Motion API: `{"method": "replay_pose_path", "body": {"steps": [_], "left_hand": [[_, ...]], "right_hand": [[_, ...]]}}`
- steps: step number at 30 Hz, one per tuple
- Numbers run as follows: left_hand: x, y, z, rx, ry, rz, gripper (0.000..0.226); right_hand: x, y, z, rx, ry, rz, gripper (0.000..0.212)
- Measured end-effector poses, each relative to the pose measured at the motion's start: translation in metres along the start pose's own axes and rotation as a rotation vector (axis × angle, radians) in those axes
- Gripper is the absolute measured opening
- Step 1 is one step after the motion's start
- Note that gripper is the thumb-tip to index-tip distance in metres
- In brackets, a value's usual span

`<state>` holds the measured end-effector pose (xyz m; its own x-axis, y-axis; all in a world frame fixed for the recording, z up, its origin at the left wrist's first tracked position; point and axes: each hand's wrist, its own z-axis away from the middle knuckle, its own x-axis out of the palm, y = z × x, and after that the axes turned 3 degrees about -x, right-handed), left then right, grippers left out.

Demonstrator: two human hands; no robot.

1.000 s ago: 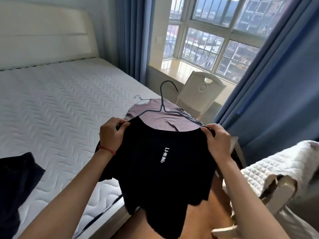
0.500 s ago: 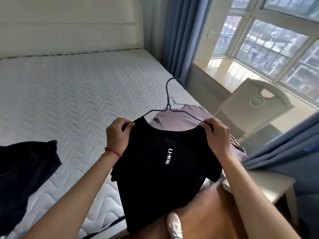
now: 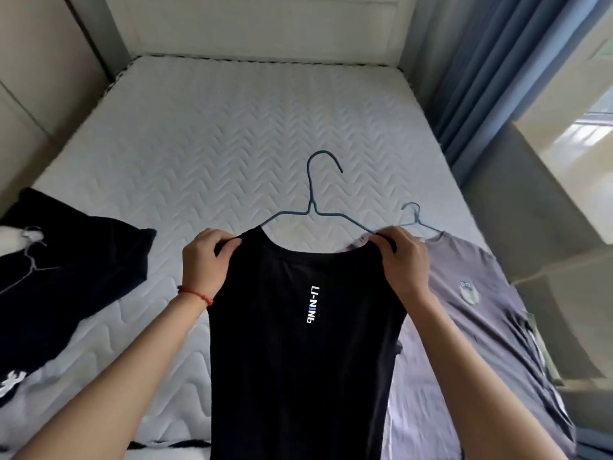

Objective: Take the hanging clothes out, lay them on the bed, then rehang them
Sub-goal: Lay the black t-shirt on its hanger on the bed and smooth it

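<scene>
I hold a black T-shirt (image 3: 298,360) with white lettering up in front of me, above the near part of the white quilted bed (image 3: 232,134). A thin blue wire hanger (image 3: 313,200) sits inside its neck, hook pointing away from me. My left hand (image 3: 204,260) grips the shirt's left shoulder and my right hand (image 3: 403,260) grips its right shoulder. A grey-purple T-shirt (image 3: 471,313) on its own hanger lies flat on the bed to the right, partly behind the black shirt. A dark garment (image 3: 66,277) with a wire hanger lies on the bed at the left.
A padded white headboard (image 3: 265,28) stands at the far end. Blue curtains (image 3: 491,78) hang along the right side, with a sunlit window ledge (image 3: 577,141) beyond. A pale wardrobe panel (image 3: 39,78) borders the bed's left side.
My view has swung left from the window and chair onto the bed. The black shirt, still held at both shoulders, now hangs over the mattress between the other two garments.
</scene>
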<state>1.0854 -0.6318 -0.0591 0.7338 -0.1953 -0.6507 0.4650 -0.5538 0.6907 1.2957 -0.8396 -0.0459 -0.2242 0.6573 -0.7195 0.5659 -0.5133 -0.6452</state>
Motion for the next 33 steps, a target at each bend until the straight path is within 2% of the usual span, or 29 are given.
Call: {"method": "replay_pose_path", "body": {"steps": [11, 16, 22, 25, 27, 29, 31, 33], "left_hand": [[0.082, -0.039, -0.140, -0.002, 0.045, 0.014, 0.019], [0.133, -0.082, -0.184, -0.109, -0.085, -0.012, 0.023], [0.194, -0.141, -0.185, -0.195, -0.268, -0.102, 0.024], [0.224, -0.156, -0.188, -0.245, -0.252, -0.120, 0.024], [0.245, -0.161, -0.190, -0.241, -0.180, -0.242, 0.024], [0.264, -0.167, -0.181, -0.250, -0.142, -0.331, 0.028], [0.282, -0.172, -0.157, -0.262, -0.171, -0.318, 0.032], [0.298, -0.179, -0.119, -0.203, -0.224, -0.308, 0.030]], "right_hand": [[0.069, 0.027, -0.142, 0.003, 0.010, 0.036, 0.022], [0.125, 0.056, -0.187, 0.030, -0.077, 0.070, 0.024], [0.192, 0.119, -0.186, 0.043, -0.248, 0.135, 0.023], [0.219, 0.142, -0.195, 0.067, -0.246, 0.129, 0.025], [0.239, 0.156, -0.204, 0.088, -0.251, 0.130, 0.028], [0.258, 0.174, -0.208, 0.096, -0.323, 0.199, 0.035], [0.269, 0.196, -0.202, 0.155, -0.375, 0.210, 0.044], [0.266, 0.221, -0.184, 0.254, -0.371, 0.134, 0.044]]}}
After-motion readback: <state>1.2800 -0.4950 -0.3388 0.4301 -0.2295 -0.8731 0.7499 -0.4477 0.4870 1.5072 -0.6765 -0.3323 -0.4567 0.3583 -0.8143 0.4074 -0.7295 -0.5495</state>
